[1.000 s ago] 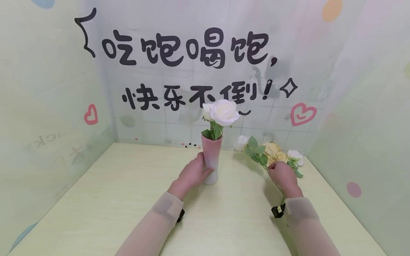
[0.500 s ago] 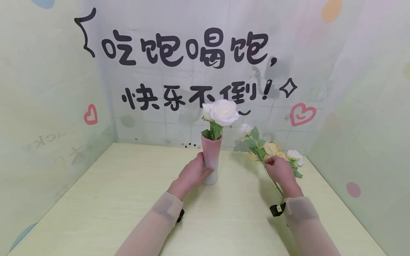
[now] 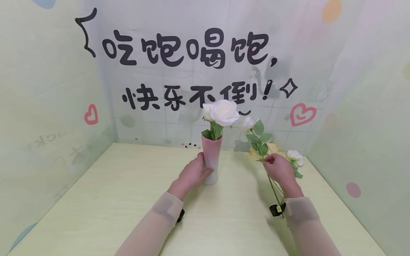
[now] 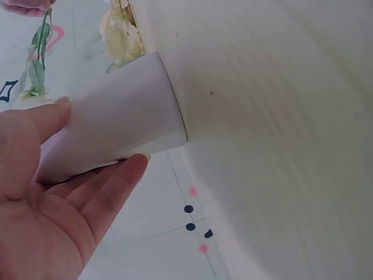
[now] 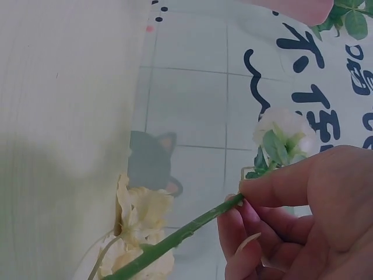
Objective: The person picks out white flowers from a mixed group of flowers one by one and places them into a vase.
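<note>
A pink-to-white vase stands upright on the table, with white roses in its mouth. My left hand grips its lower half from the left; in the left wrist view the thumb and fingers lie around the pale vase. My right hand pinches the green stem of a white rose between thumb and fingers. That rose's bloom and leaves tilt up to the left above the hand, while its stem runs down past the wrist. The right wrist view also shows its pale bloom.
Behind the right hand a yellow flower lies on the table, partly hidden. Another white rose lies to its right. Printed cloth walls close in the back and both sides.
My right hand has lifted the white rose off the other flowers; its bloom has risen and moved slightly right, and more stem shows. The left hand and vase have stayed still.
</note>
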Available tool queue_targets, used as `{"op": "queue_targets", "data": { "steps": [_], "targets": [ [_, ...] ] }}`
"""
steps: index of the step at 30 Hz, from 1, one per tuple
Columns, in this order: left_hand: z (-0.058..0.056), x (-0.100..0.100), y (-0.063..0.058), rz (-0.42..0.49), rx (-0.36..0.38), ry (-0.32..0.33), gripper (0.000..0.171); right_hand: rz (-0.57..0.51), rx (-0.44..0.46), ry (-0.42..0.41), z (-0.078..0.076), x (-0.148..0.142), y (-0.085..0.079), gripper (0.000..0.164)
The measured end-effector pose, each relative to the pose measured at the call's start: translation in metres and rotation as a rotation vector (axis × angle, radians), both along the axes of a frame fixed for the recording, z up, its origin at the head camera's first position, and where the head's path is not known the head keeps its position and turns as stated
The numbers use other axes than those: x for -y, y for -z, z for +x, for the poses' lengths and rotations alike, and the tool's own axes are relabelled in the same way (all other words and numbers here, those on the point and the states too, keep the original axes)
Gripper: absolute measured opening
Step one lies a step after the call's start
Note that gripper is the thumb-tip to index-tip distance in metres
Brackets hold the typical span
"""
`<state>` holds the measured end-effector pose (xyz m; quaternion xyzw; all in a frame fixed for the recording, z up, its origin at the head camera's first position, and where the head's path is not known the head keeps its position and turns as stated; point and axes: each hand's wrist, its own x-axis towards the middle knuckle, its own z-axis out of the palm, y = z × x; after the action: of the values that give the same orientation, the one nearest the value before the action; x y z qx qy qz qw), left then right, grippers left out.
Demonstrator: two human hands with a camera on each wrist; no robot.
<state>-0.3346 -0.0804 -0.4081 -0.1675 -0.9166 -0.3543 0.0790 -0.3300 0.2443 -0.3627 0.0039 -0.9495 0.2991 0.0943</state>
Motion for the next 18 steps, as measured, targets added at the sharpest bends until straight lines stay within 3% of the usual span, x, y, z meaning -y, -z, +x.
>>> {"op": "queue_targets", "data": {
  "steps": [18],
  "targets": [
    [0.004, 0.001, -0.003, -0.017, 0.002, -0.002, 0.069, -0.091, -0.021, 0.013, 0.009, 0.012, -0.014, 0.03]
  ]
}}
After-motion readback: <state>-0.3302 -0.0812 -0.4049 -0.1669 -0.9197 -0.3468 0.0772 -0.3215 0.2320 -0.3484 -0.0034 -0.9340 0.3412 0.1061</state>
